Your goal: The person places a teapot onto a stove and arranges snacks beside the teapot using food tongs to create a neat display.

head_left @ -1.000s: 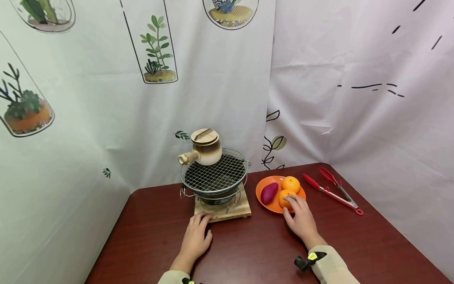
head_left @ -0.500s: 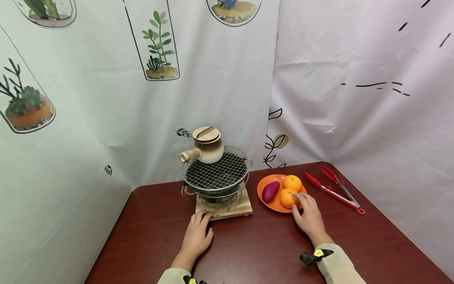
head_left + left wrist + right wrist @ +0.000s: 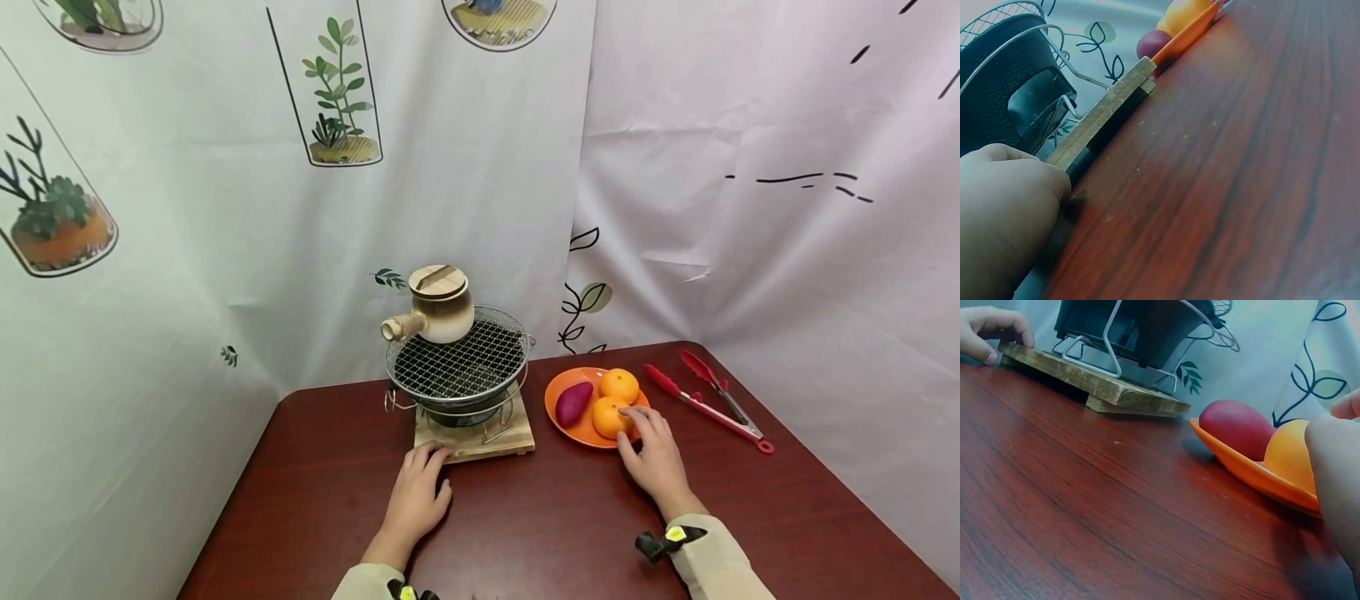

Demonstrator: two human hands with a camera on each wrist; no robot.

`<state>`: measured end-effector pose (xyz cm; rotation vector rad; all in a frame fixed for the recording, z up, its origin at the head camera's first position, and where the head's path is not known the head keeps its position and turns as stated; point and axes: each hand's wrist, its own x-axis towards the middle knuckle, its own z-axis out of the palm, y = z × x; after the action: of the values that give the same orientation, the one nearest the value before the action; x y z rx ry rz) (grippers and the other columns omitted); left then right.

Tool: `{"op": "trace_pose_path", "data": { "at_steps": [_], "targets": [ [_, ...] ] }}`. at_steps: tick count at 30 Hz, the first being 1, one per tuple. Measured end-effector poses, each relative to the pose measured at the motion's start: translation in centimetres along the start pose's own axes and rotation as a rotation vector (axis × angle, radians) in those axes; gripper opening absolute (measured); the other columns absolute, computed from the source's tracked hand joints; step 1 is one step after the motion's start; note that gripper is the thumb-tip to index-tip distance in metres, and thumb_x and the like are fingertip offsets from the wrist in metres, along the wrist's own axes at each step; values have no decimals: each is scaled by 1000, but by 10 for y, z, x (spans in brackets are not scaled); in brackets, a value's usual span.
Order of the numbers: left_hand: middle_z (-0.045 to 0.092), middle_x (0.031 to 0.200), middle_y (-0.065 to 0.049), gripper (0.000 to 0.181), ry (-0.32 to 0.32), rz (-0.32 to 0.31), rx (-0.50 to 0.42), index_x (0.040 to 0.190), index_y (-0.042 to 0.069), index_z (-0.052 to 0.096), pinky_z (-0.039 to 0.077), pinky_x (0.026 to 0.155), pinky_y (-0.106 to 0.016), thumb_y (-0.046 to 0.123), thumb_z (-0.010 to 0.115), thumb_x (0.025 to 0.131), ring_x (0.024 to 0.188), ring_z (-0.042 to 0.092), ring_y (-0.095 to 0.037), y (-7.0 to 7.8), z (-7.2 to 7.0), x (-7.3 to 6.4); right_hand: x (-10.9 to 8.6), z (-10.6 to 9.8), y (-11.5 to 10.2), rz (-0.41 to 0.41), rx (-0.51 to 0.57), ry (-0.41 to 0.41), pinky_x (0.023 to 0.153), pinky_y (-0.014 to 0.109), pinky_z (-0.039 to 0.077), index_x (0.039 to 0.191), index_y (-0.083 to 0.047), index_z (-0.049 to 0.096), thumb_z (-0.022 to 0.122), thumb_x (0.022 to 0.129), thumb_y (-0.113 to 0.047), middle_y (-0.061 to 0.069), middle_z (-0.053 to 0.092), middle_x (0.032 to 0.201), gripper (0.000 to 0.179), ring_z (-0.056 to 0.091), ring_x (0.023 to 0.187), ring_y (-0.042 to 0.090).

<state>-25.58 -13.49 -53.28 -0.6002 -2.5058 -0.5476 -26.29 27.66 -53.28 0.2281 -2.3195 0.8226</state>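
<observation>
Right grip (image 3: 656,460) lies slack, its loosely bent fingers at the right side of the nearer orange (image 3: 608,417), though I cannot tell if they touch. That fruit sits on the orange plate (image 3: 580,432) beside another orange (image 3: 619,384) and a purple vegetable (image 3: 573,405). Left grip (image 3: 415,497), also relaxed, rests its fingertips on the front left corner of the wooden board (image 3: 472,448) under the round grill (image 3: 453,369).
</observation>
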Motion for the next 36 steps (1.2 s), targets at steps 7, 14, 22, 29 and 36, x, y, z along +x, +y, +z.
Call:
{"op": "trace_pose_path", "data": {
  "at_steps": [7, 14, 22, 29, 36],
  "targets": [
    [56, 129, -9, 45, -12, -12, 4, 123, 14, 66, 45, 99, -50, 9, 73, 79, 121, 50, -33, 0, 1, 0, 2, -7, 13, 3, -21, 28, 93, 58, 43, 123, -5, 64, 73, 85, -6, 20, 53, 125, 39, 48, 114, 39],
    [56, 130, -9, 45, -10, -12, 5, 123, 14, 67, 45, 99, -50, 9, 73, 78, 121, 50, -33, 0, 1, 0, 2, -28, 37, 44, -77, 41, 96, 64, 40, 125, -3, 62, 70, 86, -6, 23, 52, 127, 39, 46, 118, 45],
    [56, 130, -8, 45, -13, -15, 6, 123, 14, 66, 45, 100, -50, 9, 73, 79, 122, 50, -33, 0, 0, 0, 4, -55, 72, 50, -221, 22, 98, 67, 36, 127, -2, 60, 70, 86, -13, 28, 51, 129, 43, 45, 118, 50],
    [56, 130, -8, 45, -18, -19, 13, 124, 14, 66, 45, 100, -50, 9, 72, 79, 122, 50, -33, 0, 0, -1, 5, -68, 91, 198, -321, -2, 110, 68, 23, 141, 2, 47, 70, 88, -27, 34, 41, 137, 64, 35, 126, 54],
    [56, 130, -9, 45, -18, -12, 13, 123, 13, 66, 45, 99, -51, 9, 73, 79, 121, 50, -33, 1, 1, -1, 9, -76, 109, 268, -359, -31, 115, 66, 16, 147, 9, 35, 71, 88, -34, 39, 34, 139, 81, 30, 128, 55]
  ]
}}
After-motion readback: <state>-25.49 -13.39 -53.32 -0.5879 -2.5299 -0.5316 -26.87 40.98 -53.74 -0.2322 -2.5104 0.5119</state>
